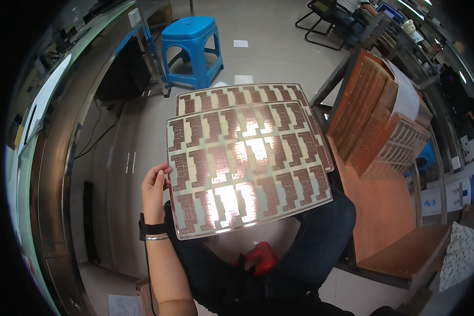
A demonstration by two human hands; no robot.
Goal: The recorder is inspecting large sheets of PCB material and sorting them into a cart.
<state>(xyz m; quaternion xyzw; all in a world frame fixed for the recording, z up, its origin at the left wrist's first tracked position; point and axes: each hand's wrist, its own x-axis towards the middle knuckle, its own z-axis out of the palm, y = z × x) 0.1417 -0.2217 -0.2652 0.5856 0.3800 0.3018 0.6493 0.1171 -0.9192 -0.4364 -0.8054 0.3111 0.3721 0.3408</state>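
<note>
A large copper-patterned circuit board panel [268, 188] is tilted above my lap, with glare across its middle. Its rows of stepped brown shapes alternate with pale green. A second circuit board panel [242, 95] shows behind its far edge, set slightly to the right. My left hand [155, 185] is at the front panel's left edge, fingers and thumb pinched together against it. A dark band and a bracelet are on that wrist. My right hand and forearm do not show.
On my right, an orange-brown rack [380, 210] carries a stack of panels [364, 100] with a white sheet on it. A blue stool [191, 52] stands ahead. A long bench [55, 174] runs along my left. Another person [353, 10] sits at the far right.
</note>
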